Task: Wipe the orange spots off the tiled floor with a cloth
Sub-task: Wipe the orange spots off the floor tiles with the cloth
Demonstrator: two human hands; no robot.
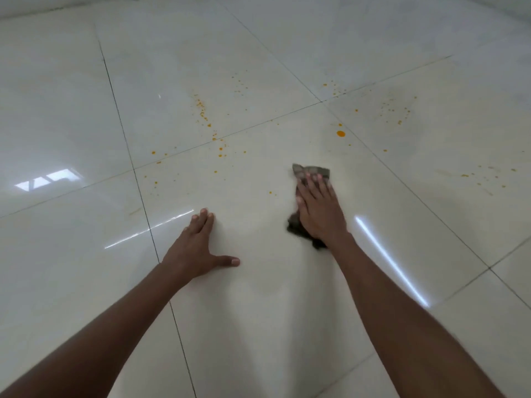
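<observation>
Both hands sit low on the tiled floor (258, 282), glossy pale tiles with thin dark grout lines and bright window glare. Right hand (319, 209) lies flat with straight fingers close together, palm pressing down on the cloth (311, 170); nothing is pinched. Left hand (198, 248) is spread flat on bare tile, fingers together pointing ahead, thumb splayed out to the side, holding nothing. Cloth is dark grey-brown and crumpled, showing beyond the right fingertips and again bunched behind the heel of the palm, on the same large tile as the left hand. Orange spots are scattered ahead of both hands: a dense trail (202, 107) on the tile beyond the left hand, running down across the grout line; one larger round drop (340, 133) just ahead of the cloth; fine speckles (398, 110) farther right; a lone small dot (270, 192) between the hands, near the cloth.
</observation>
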